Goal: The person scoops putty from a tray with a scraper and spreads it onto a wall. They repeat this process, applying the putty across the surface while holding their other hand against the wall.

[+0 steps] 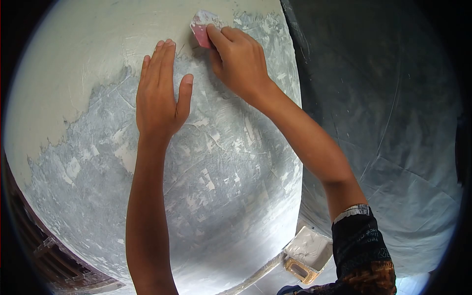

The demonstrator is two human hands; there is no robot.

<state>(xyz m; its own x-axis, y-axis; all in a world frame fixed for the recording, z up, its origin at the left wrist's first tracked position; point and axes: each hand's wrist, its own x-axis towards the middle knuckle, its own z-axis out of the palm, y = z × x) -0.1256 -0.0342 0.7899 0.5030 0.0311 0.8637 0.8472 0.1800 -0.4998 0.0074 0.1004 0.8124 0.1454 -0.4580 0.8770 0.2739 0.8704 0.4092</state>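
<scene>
My right hand grips a small pink scraper smeared with white paste, its fingers and thumb closed around it. The scraper lies against the upper part of a pale wall, close to where a smooth cream coating meets rougher grey surface. Lower and to the left, my left hand rests flat over the wall, fingers stretched upward and thumb apart, holding nothing. White streaks and patches mark the grey area beneath both hands.
A dark sheet with creases hangs along the right side of the wall. At the bottom, near my right sleeve, sits a tray with pale paste in it. Dark brown slats show at the lower left.
</scene>
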